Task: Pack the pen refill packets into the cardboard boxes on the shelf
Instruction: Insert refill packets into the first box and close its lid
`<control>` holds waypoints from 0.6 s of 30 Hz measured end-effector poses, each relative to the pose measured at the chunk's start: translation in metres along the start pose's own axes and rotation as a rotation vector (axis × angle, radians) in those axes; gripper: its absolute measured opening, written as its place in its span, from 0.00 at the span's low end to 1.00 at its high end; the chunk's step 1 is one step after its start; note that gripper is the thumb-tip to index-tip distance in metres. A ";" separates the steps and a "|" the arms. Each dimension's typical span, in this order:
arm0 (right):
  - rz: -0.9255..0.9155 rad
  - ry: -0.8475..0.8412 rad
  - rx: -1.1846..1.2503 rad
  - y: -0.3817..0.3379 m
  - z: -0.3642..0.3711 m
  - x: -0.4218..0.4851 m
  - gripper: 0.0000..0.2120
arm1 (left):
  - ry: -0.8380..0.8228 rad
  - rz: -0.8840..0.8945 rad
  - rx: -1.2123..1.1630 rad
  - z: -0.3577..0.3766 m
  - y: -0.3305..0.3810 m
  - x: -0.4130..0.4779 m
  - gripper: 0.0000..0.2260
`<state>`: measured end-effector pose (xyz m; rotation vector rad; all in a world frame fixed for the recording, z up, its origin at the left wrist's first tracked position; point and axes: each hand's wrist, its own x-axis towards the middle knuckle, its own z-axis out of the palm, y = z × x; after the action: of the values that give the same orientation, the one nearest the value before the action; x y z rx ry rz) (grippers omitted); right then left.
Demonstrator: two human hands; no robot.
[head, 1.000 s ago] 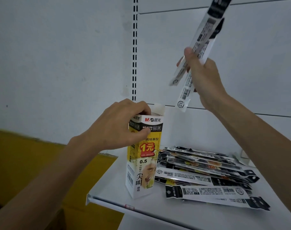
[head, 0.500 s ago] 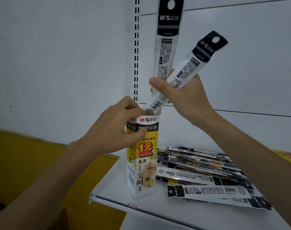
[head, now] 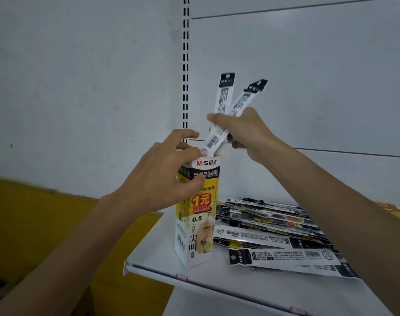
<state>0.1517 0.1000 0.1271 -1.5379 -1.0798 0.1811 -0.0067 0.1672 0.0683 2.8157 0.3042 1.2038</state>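
The left hand gripped the box so it would not tip. At one o'clock, the right hand pinched two packets, aiming them in.

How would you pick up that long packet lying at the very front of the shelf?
Probably from above and the front, pinching the front packet across its narrow width near the middle. It lies flat, long and thin, on the shelf, and its front long side is clear of the other packets, so fingers could slip under there.
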 end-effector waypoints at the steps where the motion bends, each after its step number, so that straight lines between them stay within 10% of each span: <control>1: 0.002 0.010 -0.027 0.004 -0.001 0.001 0.10 | 0.002 -0.004 -0.006 0.000 0.000 0.000 0.25; 8: -0.223 -0.145 -0.420 0.004 0.008 -0.015 0.22 | 0.034 0.006 0.071 0.004 0.000 -0.002 0.20; 15: -0.199 -0.255 0.129 -0.002 -0.012 -0.020 0.07 | 0.037 0.001 0.055 0.004 0.004 -0.004 0.19; 18: -0.246 -0.302 -0.040 0.000 -0.008 -0.021 0.05 | 0.067 -0.002 0.052 0.005 0.008 -0.003 0.22</control>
<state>0.1455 0.0793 0.1202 -1.4267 -1.5091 0.2281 -0.0041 0.1587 0.0634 2.8216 0.3475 1.3114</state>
